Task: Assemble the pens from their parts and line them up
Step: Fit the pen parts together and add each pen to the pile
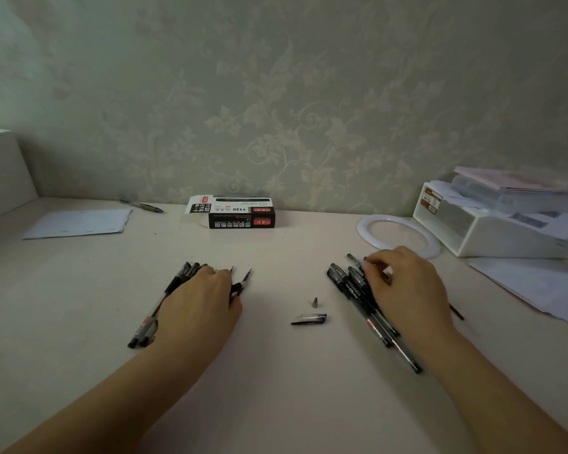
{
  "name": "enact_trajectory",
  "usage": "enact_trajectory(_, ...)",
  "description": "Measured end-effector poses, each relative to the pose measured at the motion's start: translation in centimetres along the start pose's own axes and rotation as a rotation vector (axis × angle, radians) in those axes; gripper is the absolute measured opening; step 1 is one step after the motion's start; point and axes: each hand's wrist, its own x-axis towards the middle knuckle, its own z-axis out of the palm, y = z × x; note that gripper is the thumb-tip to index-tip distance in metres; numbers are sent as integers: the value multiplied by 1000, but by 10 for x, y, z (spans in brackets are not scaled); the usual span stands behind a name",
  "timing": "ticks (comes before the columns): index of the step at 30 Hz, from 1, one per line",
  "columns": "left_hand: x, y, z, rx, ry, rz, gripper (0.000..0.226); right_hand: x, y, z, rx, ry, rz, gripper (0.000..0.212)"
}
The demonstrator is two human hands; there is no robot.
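Note:
Two bundles of black pens lie on the pale desk (276, 371). My left hand (200, 303) lies over the left bundle (151, 319), fingers curled round several pens whose tips stick out beyond the knuckles. My right hand (407, 290) covers the right bundle (351, 283), fingers curled onto the pens near their capped ends. Between the hands lie a loose pen cap (309, 318) and a small metal tip cone (315, 302).
An open black-and-white pen box (240, 215) stands at the wall. A sheet of paper (79, 222) and a lone pen (141, 205) lie far left. A white ring (397, 234), a white storage box (492, 224) and papers (538, 290) sit on the right.

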Motion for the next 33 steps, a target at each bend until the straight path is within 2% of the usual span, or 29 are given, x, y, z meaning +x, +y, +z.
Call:
enact_trajectory(6, 1, 0, 3, -34, 30, -9, 17, -19, -28, 15, 186, -54, -170, 7)
enact_trajectory(10, 2, 0, 1, -38, 83, -33, 19, -23, -36, 18, 284, -50, -194, 7)
enact_trajectory(12, 1, 3, -3, -79, 173, -2, 21, -24, -40, 18, 412, -66, -124, 7)
enact_trajectory(14, -1, 10, -6, -191, 306, 113, 20, -26, -47, 16, 670, -184, 53, 7)
enact_trajectory(16, -6, 18, -9, -318, 390, 228, 20, -30, -58, 17, 887, -381, 189, 12)
enact_trajectory(19, -13, 29, -8, -420, 406, 348, 15, -40, -69, 21, 928, -649, 106, 18)
enact_trajectory(21, -15, 35, -4, -488, 420, 375, 12, -45, -73, 22, 964, -727, 40, 16)
enact_trajectory(25, -17, 39, 4, -598, 401, 411, 10, -46, -75, 22, 1063, -699, 115, 19)
enact_trajectory(27, -16, 39, 7, -590, 355, 411, 18, -45, -74, 22, 1094, -647, 162, 24)
enact_trajectory(30, -14, 33, 10, -545, 271, 377, 29, -35, -67, 21, 1071, -397, 312, 17)
enact_trajectory(33, -12, 24, 14, -478, 197, 387, 21, -21, -51, 14, 1168, -134, 477, 21)
